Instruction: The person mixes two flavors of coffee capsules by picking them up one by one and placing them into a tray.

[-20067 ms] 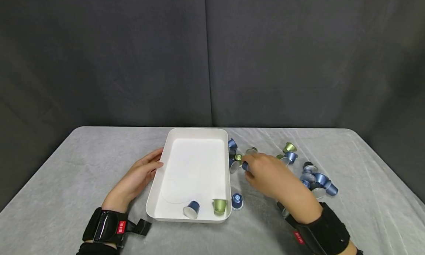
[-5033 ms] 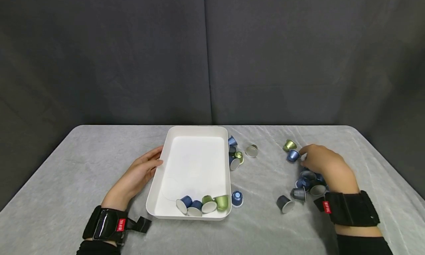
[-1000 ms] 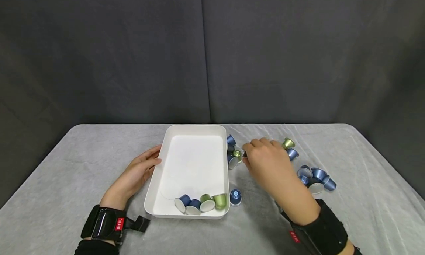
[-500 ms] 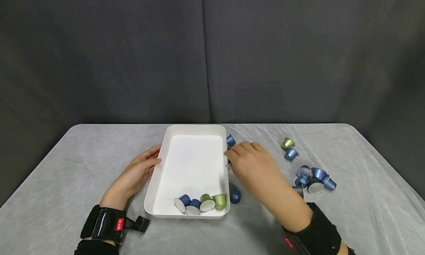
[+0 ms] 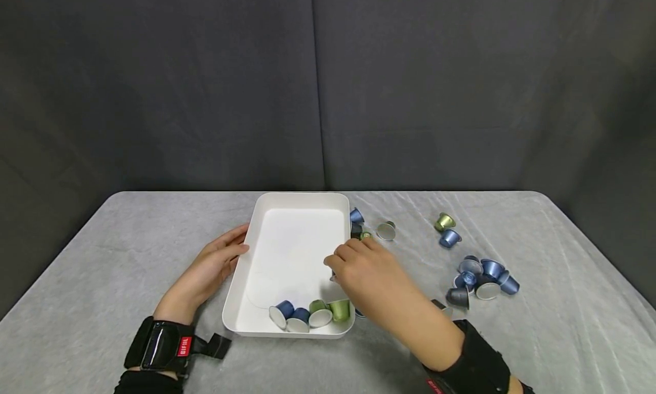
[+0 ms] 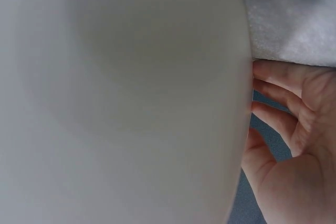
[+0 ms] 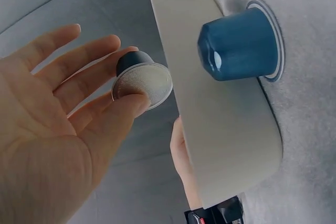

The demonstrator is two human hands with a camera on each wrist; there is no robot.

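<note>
A white tray (image 5: 241,271) sits mid-table with several blue and green capsules (image 5: 310,315) at its near end. My right hand (image 5: 342,261) hovers over the tray's right side. Between its thumb (image 7: 123,111) and fingers it pinches a dark capsule (image 7: 144,80) with a foil lid. My left hand (image 5: 225,257) rests with straight fingers (image 6: 281,111) against the tray's left wall (image 6: 131,103). A blue capsule (image 7: 239,45) stands upside down on the cloth just outside the tray's right wall (image 7: 220,129).
Loose capsules lie right of the tray: a few (image 5: 357,223) against its far right edge, a grey one (image 5: 386,230), a green (image 5: 443,221) and blue (image 5: 449,238) pair, and a cluster (image 5: 482,277) farther right. The grey cloth-covered table (image 5: 128,251) ends at a dark backdrop.
My right hand has moved left and nearer, from the capsules by the tray's far right edge to over the tray, carrying the dark capsule. The left hand and tray have stayed put.
</note>
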